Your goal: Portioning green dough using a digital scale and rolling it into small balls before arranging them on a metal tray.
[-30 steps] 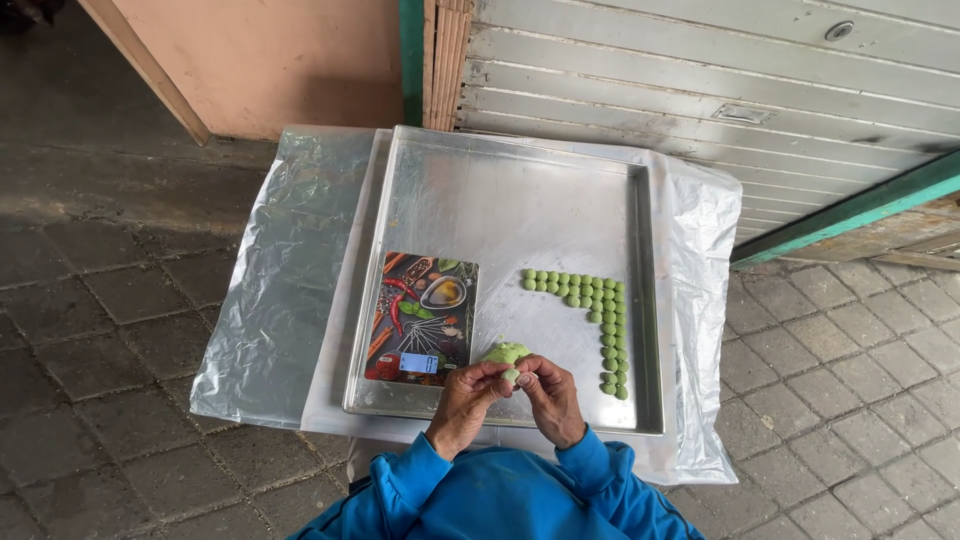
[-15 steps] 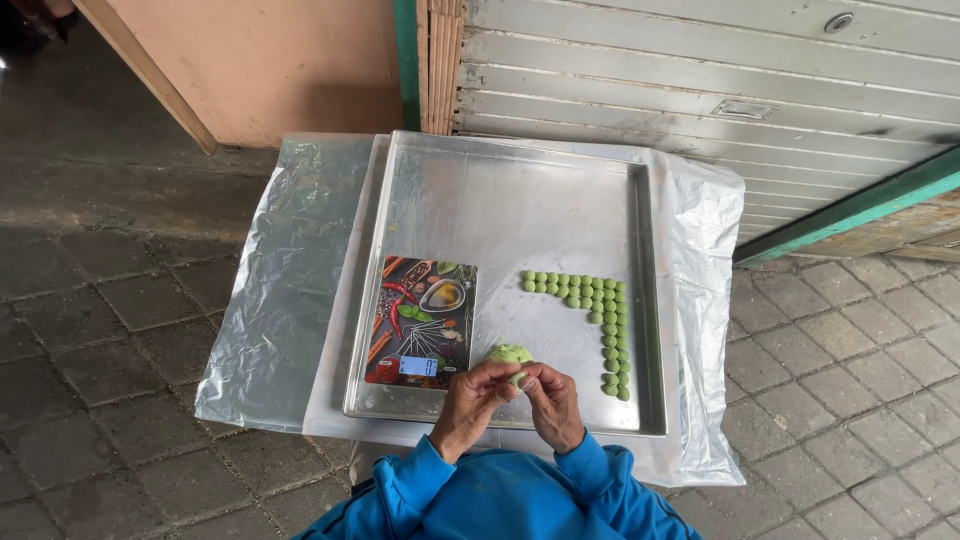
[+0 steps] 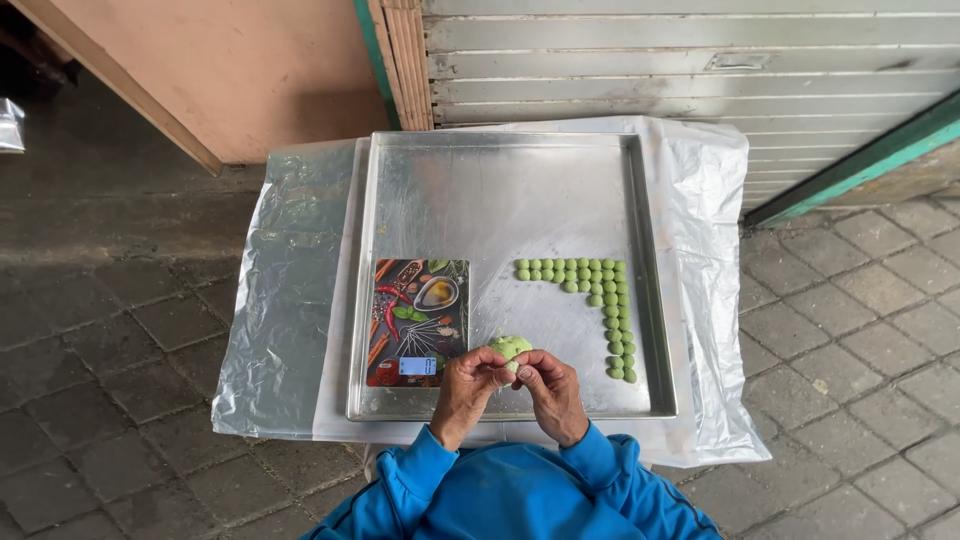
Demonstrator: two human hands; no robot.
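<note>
Pale green dough lump [image 3: 511, 347] pinched between both hands over near edge of shallow steel baking tray [image 3: 500, 190]. Left hand [image 3: 468, 385] and right hand [image 3: 548, 385] equally near, fingers clamped on lump. Rows of small green dough balls [image 3: 600, 290] lie right and ahead; patterned flat kitchen scale [image 3: 417, 322] just left.

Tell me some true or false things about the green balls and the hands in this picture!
1. Both hands, left hand and right hand, pinch a lump of green dough. True.
2. The small green dough balls lie in a circle. False: they form an L shape along the right side of the silver metal tray.
3. The flat kitchen scale with a picture of spices sits in the tray, left of the hands. True.
4. The tray rests on bare stone. False: it rests on a clear plastic sheet.
5. The sleeves are red. False: the sleeves are blue.
</note>
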